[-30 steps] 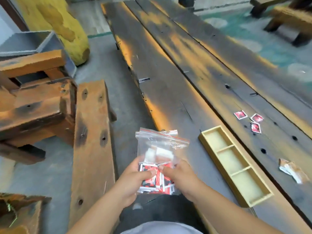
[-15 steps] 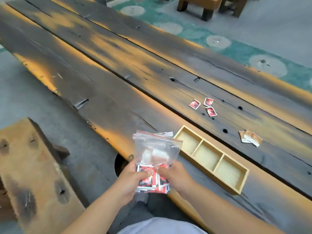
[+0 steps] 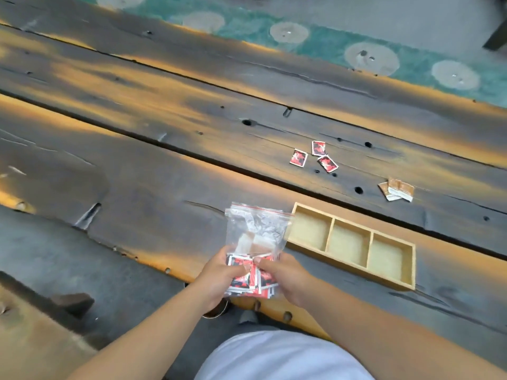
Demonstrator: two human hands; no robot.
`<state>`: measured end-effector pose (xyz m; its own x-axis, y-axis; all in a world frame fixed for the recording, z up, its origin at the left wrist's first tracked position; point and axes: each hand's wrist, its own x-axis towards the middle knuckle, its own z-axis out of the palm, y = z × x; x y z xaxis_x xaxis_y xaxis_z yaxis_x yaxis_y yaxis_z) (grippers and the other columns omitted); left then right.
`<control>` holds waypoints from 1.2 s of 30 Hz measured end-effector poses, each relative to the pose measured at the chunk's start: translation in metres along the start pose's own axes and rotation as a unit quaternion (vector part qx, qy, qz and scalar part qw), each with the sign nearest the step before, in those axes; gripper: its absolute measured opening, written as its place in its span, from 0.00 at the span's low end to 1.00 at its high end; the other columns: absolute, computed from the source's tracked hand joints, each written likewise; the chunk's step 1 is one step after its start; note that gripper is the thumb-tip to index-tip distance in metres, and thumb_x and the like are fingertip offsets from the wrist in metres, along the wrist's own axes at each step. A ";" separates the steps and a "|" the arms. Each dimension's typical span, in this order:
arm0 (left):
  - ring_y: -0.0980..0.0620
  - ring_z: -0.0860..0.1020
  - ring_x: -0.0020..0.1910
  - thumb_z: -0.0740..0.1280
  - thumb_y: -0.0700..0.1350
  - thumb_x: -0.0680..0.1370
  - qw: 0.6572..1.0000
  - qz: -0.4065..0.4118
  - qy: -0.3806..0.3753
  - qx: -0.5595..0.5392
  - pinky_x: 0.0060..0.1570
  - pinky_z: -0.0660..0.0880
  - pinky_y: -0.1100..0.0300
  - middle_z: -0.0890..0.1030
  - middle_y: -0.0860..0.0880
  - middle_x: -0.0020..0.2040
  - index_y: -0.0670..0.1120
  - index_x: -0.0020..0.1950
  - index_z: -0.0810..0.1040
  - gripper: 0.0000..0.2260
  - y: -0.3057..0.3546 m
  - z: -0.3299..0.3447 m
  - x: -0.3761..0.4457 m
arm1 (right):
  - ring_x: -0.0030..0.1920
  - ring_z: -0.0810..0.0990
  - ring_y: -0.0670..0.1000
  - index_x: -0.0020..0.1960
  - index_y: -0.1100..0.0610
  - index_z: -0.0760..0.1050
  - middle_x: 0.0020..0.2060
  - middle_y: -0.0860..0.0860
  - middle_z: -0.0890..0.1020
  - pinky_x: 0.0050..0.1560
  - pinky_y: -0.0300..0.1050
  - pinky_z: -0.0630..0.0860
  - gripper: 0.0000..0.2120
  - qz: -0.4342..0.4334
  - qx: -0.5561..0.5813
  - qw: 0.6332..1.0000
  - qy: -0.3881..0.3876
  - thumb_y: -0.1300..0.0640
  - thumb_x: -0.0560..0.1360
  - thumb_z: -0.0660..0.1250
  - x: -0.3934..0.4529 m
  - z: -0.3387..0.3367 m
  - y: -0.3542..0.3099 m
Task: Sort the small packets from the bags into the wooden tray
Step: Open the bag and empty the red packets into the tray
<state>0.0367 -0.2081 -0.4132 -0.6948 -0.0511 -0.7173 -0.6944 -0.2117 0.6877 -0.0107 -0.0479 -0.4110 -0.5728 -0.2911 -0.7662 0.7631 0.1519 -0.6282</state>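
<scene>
Your left hand [image 3: 219, 275] and right hand [image 3: 285, 275] both pinch the lower half of a clear zip-top plastic bag [image 3: 256, 234], thumbs curled over the red-and-black small packets [image 3: 248, 278] stacked inside; paler packets seem to sit higher in it, though blur hides detail. Just right of your grip, a pale three-compartment wooden tray [image 3: 408, 267] lies on the dark plank table [image 3: 137, 187]. Beyond it lie three loose red packets [image 3: 312, 157] and some brown-and-white packets [image 3: 396, 189].
</scene>
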 end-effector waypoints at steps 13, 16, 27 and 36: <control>0.50 0.79 0.58 0.75 0.47 0.71 0.984 -0.014 -0.039 0.176 0.55 0.78 0.54 0.76 0.49 0.66 0.53 0.71 0.67 0.31 0.014 -0.030 0.075 | 0.40 0.82 0.50 0.53 0.60 0.74 0.45 0.55 0.83 0.36 0.41 0.77 0.09 0.044 -0.072 0.994 0.068 0.67 0.75 0.69 0.049 0.010 -0.009; 0.51 0.79 0.55 0.74 0.45 0.73 0.982 -0.006 -0.029 0.189 0.51 0.79 0.56 0.75 0.51 0.64 0.52 0.71 0.65 0.29 0.014 -0.030 0.084 | 0.44 0.83 0.52 0.53 0.58 0.76 0.46 0.56 0.84 0.45 0.50 0.83 0.09 0.046 -0.087 0.992 0.074 0.67 0.74 0.68 0.057 0.011 -0.014; 0.44 0.67 0.66 0.72 0.52 0.72 0.910 0.035 0.066 0.408 0.64 0.67 0.53 0.69 0.45 0.66 0.50 0.69 0.69 0.27 0.025 -0.032 0.106 | 0.46 0.83 0.52 0.48 0.51 0.74 0.47 0.53 0.84 0.54 0.52 0.80 0.12 0.042 -0.090 0.991 0.087 0.68 0.74 0.68 0.070 0.020 -0.028; 0.44 0.56 0.74 0.67 0.49 0.77 0.902 0.096 0.121 0.402 0.71 0.59 0.48 0.58 0.46 0.76 0.48 0.78 0.55 0.33 0.070 -0.024 0.117 | 0.48 0.82 0.54 0.63 0.58 0.66 0.52 0.56 0.80 0.46 0.54 0.81 0.20 0.005 -0.238 0.954 0.184 0.58 0.74 0.69 0.071 0.016 -0.052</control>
<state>-0.0885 -0.2518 -0.4519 -0.8230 -0.2431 -0.5134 -0.5443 0.5960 0.5904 -0.0861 -0.0919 -0.4304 -0.6998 0.0506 -0.7125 0.5969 0.5894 -0.5443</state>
